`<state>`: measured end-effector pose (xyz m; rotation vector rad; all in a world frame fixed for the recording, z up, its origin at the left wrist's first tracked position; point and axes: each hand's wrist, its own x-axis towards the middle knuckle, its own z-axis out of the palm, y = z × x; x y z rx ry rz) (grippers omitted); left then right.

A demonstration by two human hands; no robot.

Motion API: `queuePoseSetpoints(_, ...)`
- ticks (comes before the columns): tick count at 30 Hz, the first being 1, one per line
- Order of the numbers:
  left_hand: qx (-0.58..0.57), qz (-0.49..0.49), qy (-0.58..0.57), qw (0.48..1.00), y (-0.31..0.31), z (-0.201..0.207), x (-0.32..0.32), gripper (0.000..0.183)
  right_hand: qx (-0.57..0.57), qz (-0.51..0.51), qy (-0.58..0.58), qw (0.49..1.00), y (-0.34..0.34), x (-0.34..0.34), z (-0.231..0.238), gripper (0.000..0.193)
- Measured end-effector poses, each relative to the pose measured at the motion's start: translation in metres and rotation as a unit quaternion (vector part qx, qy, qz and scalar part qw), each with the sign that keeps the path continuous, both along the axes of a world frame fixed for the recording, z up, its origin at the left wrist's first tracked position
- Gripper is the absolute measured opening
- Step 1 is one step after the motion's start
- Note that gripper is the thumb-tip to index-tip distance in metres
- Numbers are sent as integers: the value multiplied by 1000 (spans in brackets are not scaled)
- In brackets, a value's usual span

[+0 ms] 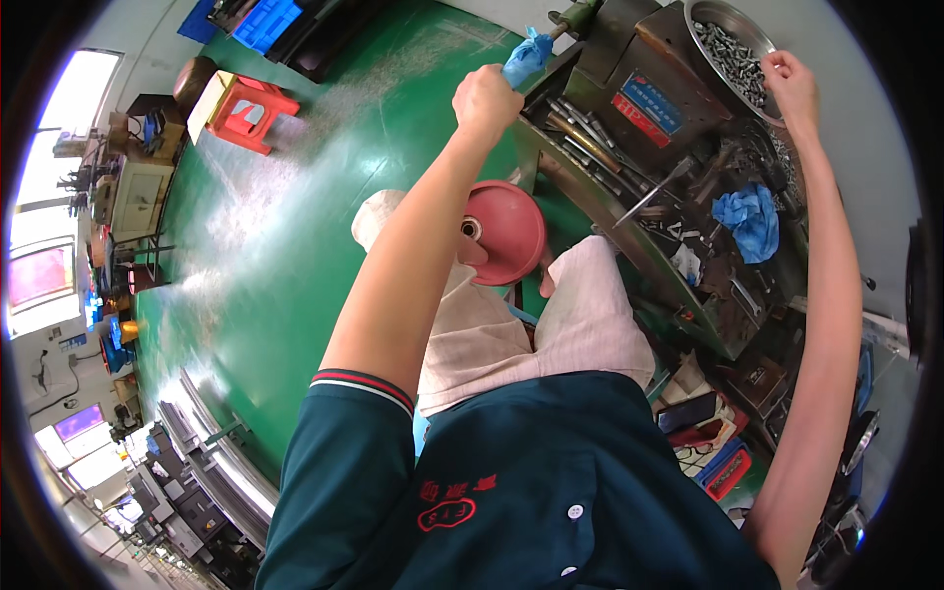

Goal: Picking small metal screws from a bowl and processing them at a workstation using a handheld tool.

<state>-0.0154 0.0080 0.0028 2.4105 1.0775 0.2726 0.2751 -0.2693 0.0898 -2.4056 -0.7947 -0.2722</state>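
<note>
Hands reach forward from a seated person in a green shirt. At about twelve o'clock the left hand is closed around a lever handle wrapped in blue cloth, which sticks out from a grey machine. At about two o'clock the right hand pinches the rim of a round metal bowl filled with small dark metal parts; the bowl sits on top of the machine. Below the bowl, a tray of tools runs along the counter, with a crumpled blue rag near three o'clock. A red round stool shows between the knees, above the green floor.
</note>
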Motion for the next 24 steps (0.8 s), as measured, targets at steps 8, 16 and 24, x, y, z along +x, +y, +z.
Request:
queuePoseSetpoints(8,7,4,-2,1000,-1,2,0,24,12,10,-25,1000,1,-3,-1,20)
queuePoseSetpoints(16,11,-1,-9,1000,0,1,2,23,24,21,-30,999,-4,9,-8,19)
queuePoseSetpoints(24,8,-14,-23,1000,1,-2,0,23,46,26,13,999,-4,11,-8,23)
